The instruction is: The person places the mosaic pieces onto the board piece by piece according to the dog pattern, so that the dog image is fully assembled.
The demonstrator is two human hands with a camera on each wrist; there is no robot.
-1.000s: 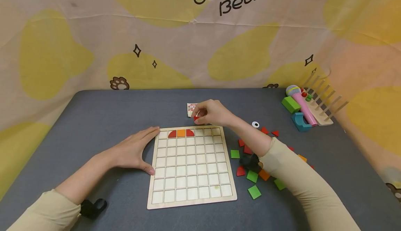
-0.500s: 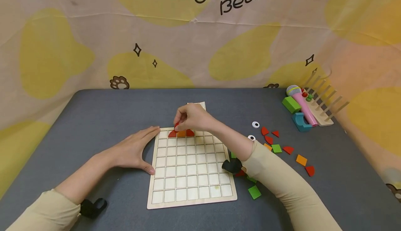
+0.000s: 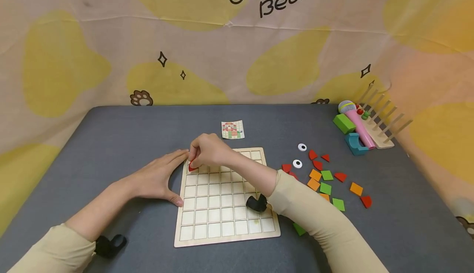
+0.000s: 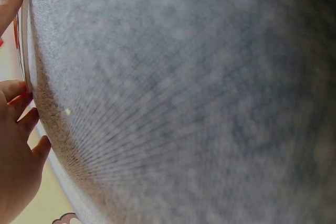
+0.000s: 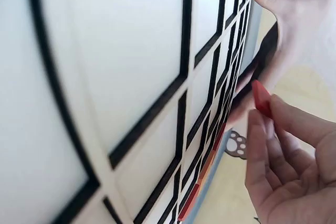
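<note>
My right hand (image 3: 212,149) pinches a small red tile (image 3: 191,166) between thumb and fingertips, over the upper left corner of the wooden grid board (image 3: 226,242). The right wrist view shows the red tile (image 5: 261,98) held on edge, apart from the board; its full outline is partly covered by fingers. My left hand (image 3: 159,178) is spread along the board's left edge, thumb and fingers touching the frame. Along the board's far row, a red piece (image 5: 189,203) and an orange square (image 5: 206,169) show in the right wrist view, but my right hand covers them in the head view.
A printed pattern card (image 3: 232,129) lies behind the board. Right of it are scattered red, orange and green tiles (image 3: 326,188) and white eye discs (image 3: 297,164). Farther right lie a pink toy microphone (image 3: 357,124), a green block (image 3: 344,124), a blue arch (image 3: 356,144) and a pegged rack (image 3: 383,135).
My right hand has carried the red tile leftward from beside the card, across the far row, to the board's upper left corner. The left hand has stayed in place.
</note>
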